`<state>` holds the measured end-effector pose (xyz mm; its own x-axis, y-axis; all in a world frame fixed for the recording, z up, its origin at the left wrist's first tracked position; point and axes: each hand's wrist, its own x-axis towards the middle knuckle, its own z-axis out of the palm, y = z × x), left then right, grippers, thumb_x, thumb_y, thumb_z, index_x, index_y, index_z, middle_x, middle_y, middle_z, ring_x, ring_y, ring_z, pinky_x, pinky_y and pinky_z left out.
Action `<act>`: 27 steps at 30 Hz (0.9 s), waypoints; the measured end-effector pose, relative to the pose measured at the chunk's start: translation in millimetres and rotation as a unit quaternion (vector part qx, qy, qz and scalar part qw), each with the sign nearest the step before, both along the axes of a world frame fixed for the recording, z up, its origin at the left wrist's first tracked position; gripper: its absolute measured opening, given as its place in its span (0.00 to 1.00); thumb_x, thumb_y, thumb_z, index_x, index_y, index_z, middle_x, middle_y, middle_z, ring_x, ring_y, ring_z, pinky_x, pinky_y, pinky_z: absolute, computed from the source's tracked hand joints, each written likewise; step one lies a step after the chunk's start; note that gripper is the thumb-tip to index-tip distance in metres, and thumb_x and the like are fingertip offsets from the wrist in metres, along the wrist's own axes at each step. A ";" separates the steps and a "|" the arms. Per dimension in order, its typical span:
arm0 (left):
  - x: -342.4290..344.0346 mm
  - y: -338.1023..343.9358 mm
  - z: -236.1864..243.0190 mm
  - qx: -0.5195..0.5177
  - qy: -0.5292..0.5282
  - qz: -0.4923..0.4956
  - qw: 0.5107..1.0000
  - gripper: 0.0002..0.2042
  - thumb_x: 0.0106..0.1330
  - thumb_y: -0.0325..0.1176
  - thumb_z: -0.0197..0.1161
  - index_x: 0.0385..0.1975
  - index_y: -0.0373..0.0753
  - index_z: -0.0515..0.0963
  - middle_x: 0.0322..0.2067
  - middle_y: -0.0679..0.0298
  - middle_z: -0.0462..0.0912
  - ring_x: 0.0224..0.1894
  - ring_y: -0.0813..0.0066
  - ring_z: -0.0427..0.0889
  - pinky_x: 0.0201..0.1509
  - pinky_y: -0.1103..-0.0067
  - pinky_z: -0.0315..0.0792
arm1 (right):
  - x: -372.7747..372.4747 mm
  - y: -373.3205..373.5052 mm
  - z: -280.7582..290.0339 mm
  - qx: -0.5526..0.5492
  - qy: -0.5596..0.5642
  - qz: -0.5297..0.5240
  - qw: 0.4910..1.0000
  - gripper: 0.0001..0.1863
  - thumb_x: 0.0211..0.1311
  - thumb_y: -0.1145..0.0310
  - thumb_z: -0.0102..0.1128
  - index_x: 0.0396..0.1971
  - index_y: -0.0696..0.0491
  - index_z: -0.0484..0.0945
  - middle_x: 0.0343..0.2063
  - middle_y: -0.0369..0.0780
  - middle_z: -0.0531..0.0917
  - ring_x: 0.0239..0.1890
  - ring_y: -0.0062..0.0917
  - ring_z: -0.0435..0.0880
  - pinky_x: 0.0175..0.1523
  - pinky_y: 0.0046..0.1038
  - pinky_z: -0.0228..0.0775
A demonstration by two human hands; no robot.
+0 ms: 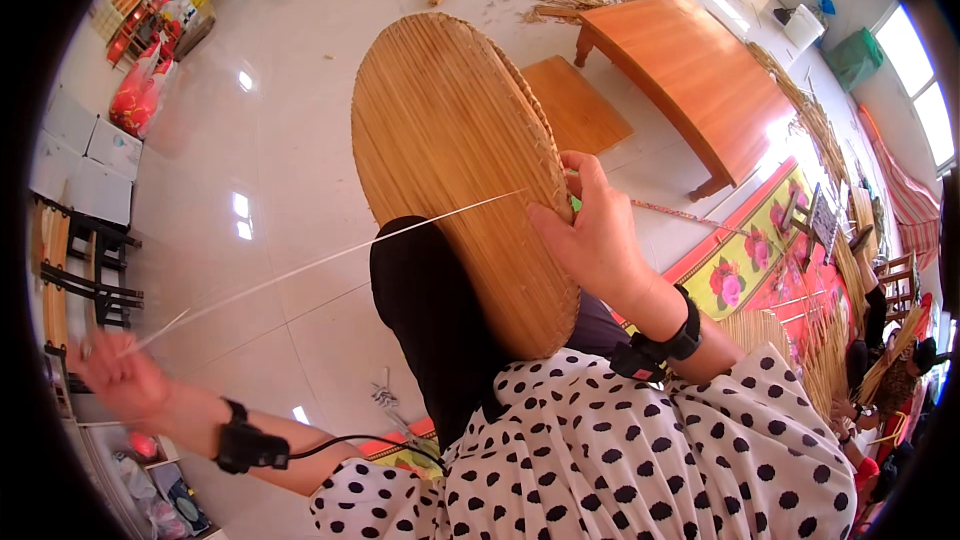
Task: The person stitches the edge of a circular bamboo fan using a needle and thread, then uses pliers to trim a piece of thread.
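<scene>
A long oval straw panel [450, 130] of straight stalks with a stitched rim leans on my lap against my dark-trousered knee. My right hand [600, 230] grips its right edge, thumb on the face and fingers behind. From the panel near that thumb, a white thread [330, 258] runs taut to the far lower left. There my left hand [125, 375] is closed on the thread, arm stretched out and blurred by motion. A thin pointed end sticks up beside these fingers; whether it is a needle or a thread end, I cannot tell.
A low wooden table [680, 70] stands ahead to the right, with a flat wooden board [575, 105] beside it. Loose straw [590, 5] lies beyond. A floral mat [740, 270] and straw bundles [825, 360] lie at right, near another person [890, 370]. Dark stools [90, 285] stand at left.
</scene>
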<state>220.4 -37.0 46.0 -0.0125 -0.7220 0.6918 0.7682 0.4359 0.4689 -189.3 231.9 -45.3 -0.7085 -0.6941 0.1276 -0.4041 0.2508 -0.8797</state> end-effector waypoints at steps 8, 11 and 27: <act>-171.1 105.1 -65.5 0.248 -0.228 0.184 0.924 0.08 0.65 0.29 0.57 0.42 0.38 0.72 0.33 0.66 0.75 0.27 0.82 0.75 0.26 0.88 0.70 | -4.6 -2.3 -2.6 0.013 0.046 0.019 0.999 0.14 0.50 0.69 0.62 0.32 0.62 0.71 0.22 0.53 0.77 0.24 0.42 0.78 0.30 0.35 0.68; -241.8 141.5 -107.2 0.161 -0.440 -0.134 0.873 0.03 0.64 0.22 0.57 0.35 0.34 0.74 0.27 0.63 0.78 0.24 0.79 0.80 0.27 0.83 0.76 | -8.1 -2.0 -5.6 0.008 0.061 0.012 0.998 0.14 0.49 0.68 0.63 0.25 0.62 0.69 0.20 0.53 0.75 0.22 0.45 0.75 0.28 0.36 0.67; -284.2 141.7 -115.4 0.363 -0.212 -0.504 0.754 0.04 0.64 0.29 0.60 0.33 0.34 0.77 0.26 0.65 0.77 0.19 0.83 0.72 0.22 0.88 0.65 | -4.9 -8.6 -6.6 0.021 -0.010 0.027 0.999 0.15 0.45 0.69 0.67 0.26 0.61 0.71 0.20 0.46 0.77 0.17 0.29 0.74 0.25 0.28 0.67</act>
<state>-63.7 104.7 -69.4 -0.9176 -0.3843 -0.1015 0.2519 -0.7597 0.5995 -194.2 223.4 -51.9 -0.6720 -0.7358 0.0834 -0.4005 0.2664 -0.8767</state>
